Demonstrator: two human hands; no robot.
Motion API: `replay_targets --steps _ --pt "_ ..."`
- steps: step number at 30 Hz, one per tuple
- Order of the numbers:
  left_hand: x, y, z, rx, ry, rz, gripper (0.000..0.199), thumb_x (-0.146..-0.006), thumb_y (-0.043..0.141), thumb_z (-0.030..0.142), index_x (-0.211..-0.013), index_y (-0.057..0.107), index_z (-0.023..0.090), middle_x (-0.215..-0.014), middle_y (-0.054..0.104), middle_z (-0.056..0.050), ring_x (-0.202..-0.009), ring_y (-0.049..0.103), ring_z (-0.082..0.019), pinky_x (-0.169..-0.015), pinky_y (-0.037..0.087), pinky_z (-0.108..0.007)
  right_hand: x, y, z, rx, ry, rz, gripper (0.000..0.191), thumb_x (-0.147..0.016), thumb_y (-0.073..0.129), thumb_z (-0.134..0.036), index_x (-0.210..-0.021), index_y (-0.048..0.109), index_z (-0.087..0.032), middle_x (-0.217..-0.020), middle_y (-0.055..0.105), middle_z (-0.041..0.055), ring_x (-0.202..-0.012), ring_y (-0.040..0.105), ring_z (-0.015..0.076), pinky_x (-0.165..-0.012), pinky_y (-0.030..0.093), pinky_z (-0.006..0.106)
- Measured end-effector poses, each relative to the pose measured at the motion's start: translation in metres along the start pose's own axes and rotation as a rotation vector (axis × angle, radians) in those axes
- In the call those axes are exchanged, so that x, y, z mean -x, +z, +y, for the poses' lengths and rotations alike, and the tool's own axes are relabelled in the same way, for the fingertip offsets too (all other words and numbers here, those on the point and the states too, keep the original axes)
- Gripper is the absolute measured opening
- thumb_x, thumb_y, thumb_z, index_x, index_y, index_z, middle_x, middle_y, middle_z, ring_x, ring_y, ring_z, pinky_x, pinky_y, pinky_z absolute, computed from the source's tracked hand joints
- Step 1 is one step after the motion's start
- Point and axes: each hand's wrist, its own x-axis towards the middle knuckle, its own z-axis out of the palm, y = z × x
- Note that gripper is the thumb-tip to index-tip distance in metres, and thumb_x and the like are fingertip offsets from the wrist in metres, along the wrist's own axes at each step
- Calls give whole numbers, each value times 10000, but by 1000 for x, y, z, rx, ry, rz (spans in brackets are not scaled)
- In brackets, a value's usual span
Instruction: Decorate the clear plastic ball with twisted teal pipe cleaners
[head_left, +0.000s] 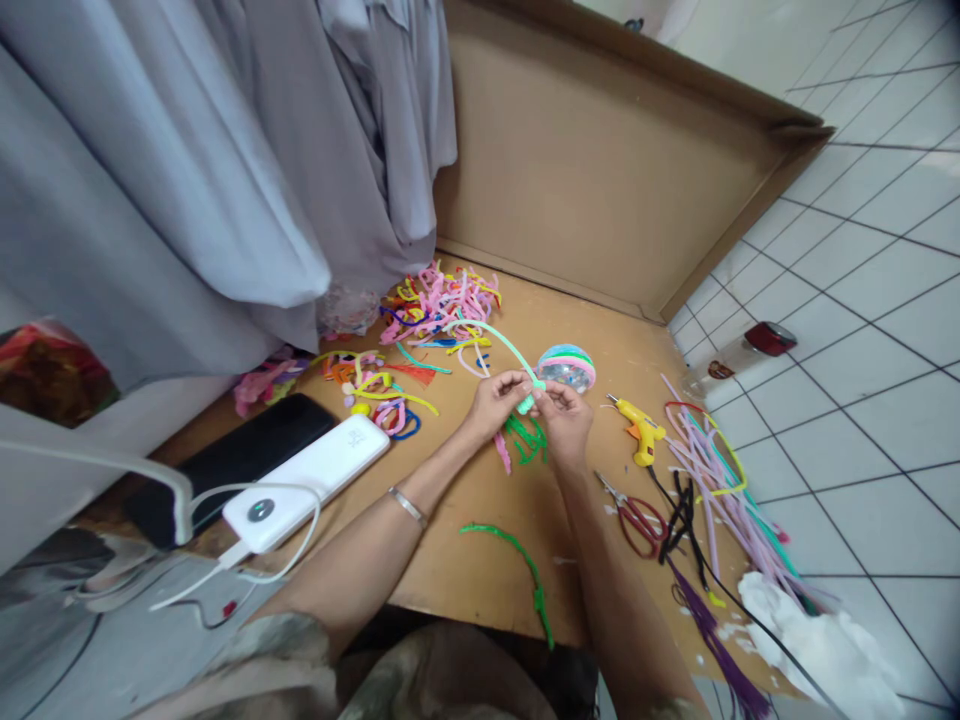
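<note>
Between my two hands is a mint-green pipe cleaner (501,334), its far end wound into a small coil and its loose length arching up to the left. My left hand (496,402) pinches the coil from the left side. From the right, the fingers of my right hand (564,415) are closed on the same coil. Just beneath my hands lie dark green pipe cleaner pieces (531,440) and a pink strip (502,455). Behind my right hand sits a round, striped, clear-topped object (566,368). A bent green pipe cleaner (529,560) lies nearer to me.
Right of my hands are a yellow glue gun (639,428), red-handled scissors (637,522) and lilac pipe cleaners (705,480). A white power bank (307,485) and a black phone (247,450) lie left. Colourful pipe cleaners (442,300) are heaped behind, near a grey curtain (360,120).
</note>
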Motion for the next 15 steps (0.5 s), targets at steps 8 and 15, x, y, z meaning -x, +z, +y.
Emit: replay_targets --steps 8,15 --pt "-5 -4 -1 -17 64 147 315 -642 765 409 -780 678 139 -699 661 -5 -630 556 -109 -649 452 -239 -4 -4 1 -55 73 -42 335 -626 741 -408 -851 704 -163 -673 671 -2 -558 566 103 -581 508 268" --pt "-4 -3 -2 -22 55 156 289 -654 766 374 -798 696 133 -736 686 -17 -660 583 -122 -661 467 -248 -3 -5 0 -21 72 -6 324 -612 755 -416 -793 704 -152 -611 639 -23 -521 532 91 -544 463 245"
